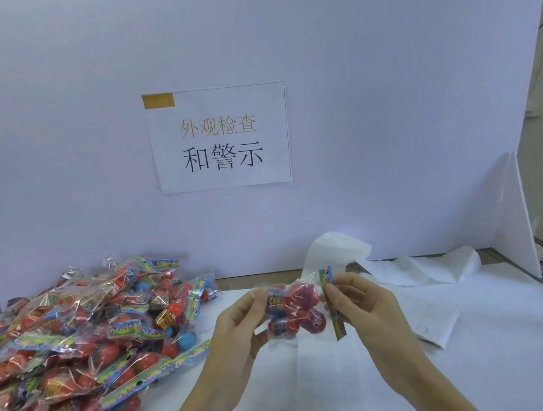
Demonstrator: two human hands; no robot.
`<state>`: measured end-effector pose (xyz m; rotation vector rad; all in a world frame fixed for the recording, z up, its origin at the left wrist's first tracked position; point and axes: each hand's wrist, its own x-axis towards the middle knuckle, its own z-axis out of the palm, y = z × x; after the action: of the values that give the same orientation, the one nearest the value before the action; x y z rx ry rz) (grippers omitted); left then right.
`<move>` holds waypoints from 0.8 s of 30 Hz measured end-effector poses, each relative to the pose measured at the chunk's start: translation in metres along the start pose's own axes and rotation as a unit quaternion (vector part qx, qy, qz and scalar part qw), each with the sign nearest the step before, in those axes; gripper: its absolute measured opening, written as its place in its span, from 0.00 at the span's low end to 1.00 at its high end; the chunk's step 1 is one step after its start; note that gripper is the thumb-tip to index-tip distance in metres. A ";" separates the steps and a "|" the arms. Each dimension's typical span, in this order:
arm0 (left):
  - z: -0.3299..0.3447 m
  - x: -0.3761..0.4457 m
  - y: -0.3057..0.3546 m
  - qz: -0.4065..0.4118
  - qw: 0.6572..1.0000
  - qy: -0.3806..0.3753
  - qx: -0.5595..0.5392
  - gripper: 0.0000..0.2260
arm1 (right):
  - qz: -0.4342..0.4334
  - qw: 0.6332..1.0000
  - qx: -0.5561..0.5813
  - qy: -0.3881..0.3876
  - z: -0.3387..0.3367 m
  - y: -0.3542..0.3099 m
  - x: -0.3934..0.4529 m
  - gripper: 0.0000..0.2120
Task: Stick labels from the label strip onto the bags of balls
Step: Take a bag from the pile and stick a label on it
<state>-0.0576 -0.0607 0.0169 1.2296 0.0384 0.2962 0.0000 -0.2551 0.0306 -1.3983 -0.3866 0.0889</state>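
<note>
Both hands hold one clear bag of red balls [302, 308] above the table, in the middle of the view. My left hand [239, 328] pinches its left end. My right hand [362, 304] grips its right end at the colourful header card [333, 309]. A white label strip [336, 249] curls up behind the bag and runs right across the table. A big pile of bags of balls [81, 337] lies at the left, mostly red balls with a few blue ones.
A white backing sheet [436, 325] lies to the right of my hands. A white wall panel with a printed paper sign [220, 138] stands behind the table. A white side panel [518, 215] closes off the right.
</note>
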 end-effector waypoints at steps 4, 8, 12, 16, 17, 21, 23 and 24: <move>0.001 0.000 0.003 -0.011 0.999 0.015 -0.026 0.15 | -0.031 0.999 -0.010 0.039 -0.002 0.002 0.001 0.08; 0.006 -0.003 0.001 -0.002 0.999 0.042 0.006 0.13 | -0.032 0.999 0.010 0.017 0.003 -0.002 -0.002 0.08; 0.009 -0.007 0.001 0.009 0.998 0.033 0.061 0.15 | -0.014 1.000 0.010 -0.017 0.006 -0.006 -0.005 0.14; 0.011 -0.008 0.002 0.007 0.998 0.014 0.053 0.16 | -0.022 0.999 0.040 0.016 0.004 -0.007 -0.003 0.15; 0.012 -0.008 0.003 0.006 0.999 0.012 0.045 0.16 | -0.023 0.998 0.048 0.021 0.004 -0.008 -0.003 0.15; 0.014 -0.009 0.002 -0.013 0.998 0.037 -0.046 0.15 | -0.023 0.999 0.021 -0.007 0.003 -0.009 -0.004 0.15; 0.015 -0.008 0.001 -0.025 0.991 0.065 -0.114 0.16 | -0.003 0.998 0.034 -0.049 0.004 -0.006 -0.004 0.17; 0.017 -0.008 0.000 -0.032 0.988 0.068 -0.133 0.15 | 0.007 0.997 0.051 -0.059 0.005 -0.004 -0.004 0.19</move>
<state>-0.0626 -0.0781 0.0216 0.9394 0.1523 0.3175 -0.0062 -0.2522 0.0340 -1.2985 -0.4641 0.1998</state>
